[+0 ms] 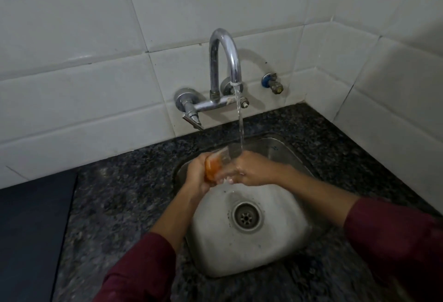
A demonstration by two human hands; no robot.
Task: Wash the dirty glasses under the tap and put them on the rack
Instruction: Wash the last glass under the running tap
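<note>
A clear glass (221, 161) with orange residue at its base lies tilted over the steel sink (282, 249), just left of the running water. My left hand (197, 174) grips its orange base end. My right hand (254, 170) holds the glass at its open end, with fingers at the rim. Water streams from the curved chrome tap (225, 57) down beside my right hand. No rack is in view.
Dark speckled granite counter (115, 193) surrounds the sink. A dark flat panel (31, 237) lies at the left. White wall tiles rise behind and to the right. The tap lever (191, 119) and a small wall valve (273, 83) stick out above the sink.
</note>
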